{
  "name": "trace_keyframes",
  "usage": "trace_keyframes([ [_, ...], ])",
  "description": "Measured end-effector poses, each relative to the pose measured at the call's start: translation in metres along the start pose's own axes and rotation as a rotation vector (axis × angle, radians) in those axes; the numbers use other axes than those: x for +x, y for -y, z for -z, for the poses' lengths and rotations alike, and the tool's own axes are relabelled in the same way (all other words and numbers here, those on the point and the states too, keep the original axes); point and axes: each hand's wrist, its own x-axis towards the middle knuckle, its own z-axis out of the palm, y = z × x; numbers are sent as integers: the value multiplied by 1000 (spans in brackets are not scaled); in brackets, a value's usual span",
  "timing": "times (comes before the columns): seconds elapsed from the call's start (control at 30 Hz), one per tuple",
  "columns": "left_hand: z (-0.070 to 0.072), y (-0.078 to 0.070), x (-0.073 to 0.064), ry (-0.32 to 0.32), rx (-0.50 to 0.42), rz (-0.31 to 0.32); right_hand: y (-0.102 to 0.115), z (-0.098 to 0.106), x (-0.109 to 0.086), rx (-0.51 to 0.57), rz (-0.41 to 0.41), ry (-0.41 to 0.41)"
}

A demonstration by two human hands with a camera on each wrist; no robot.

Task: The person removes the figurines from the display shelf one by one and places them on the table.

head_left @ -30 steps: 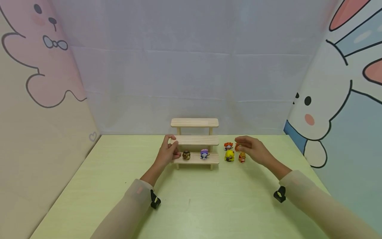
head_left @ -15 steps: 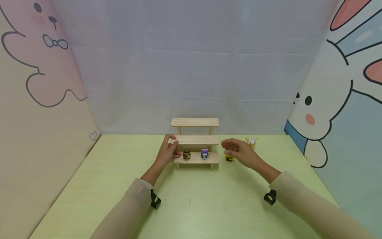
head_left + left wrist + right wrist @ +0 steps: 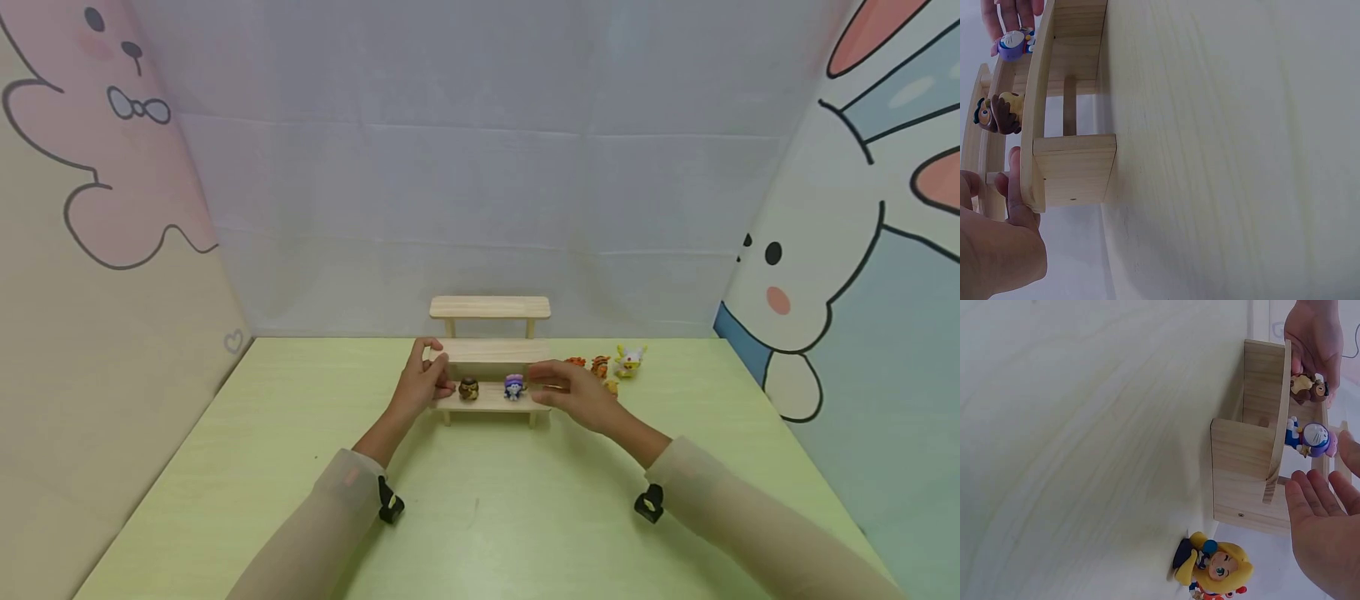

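Observation:
A three-tier wooden display shelf (image 3: 490, 351) stands near the back wall. My left hand (image 3: 415, 385) grips its left end, with fingers at the lower two tiers. On the bottom tier stand a brown owl figurine (image 3: 1002, 114) and, further right, a blue-and-white cat figurine (image 3: 1315, 439) with a purple hat. At the shelf's right end is my right hand (image 3: 581, 398), fingers straight and holding nothing. Its fingertips come close to the cat figurine; whether they touch the shelf I cannot tell.
Right of the shelf stand a striped orange figurine (image 3: 600, 367), a white-and-yellow one (image 3: 630, 360), a small yellow one (image 3: 612, 388) and an orange-topped one (image 3: 575, 362). A yellow-haired figurine (image 3: 1219, 561) is hidden behind my right hand in the head view. Fabric walls enclose the table.
My right hand has moved left from over the loose figurines to the shelf's right end, uncovering the white-and-yellow and striped ones. My left hand and both shelf figurines have stayed put.

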Motion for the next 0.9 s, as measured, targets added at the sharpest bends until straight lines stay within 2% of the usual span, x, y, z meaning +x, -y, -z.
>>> trace_keyframes([
  [0.37, 1, -1, 0, 18, -18, 12, -4, -23, 15, 61, -5, -25],
  [0.6, 0, 0, -1, -3, -2, -6, 1, -34, 19, 41, -37, -56],
  [0.67, 0, 0, -1, -6, 0, -7, 11, -35, 17, 27, -51, -63],
  [0.83, 0, 0, 0, -4, 5, -5, 11, -37, 17, 13, -53, -97],
  [0.9, 0, 0, 0, 1, 3, -4, 1, -38, 19, 14, -41, -116],
])
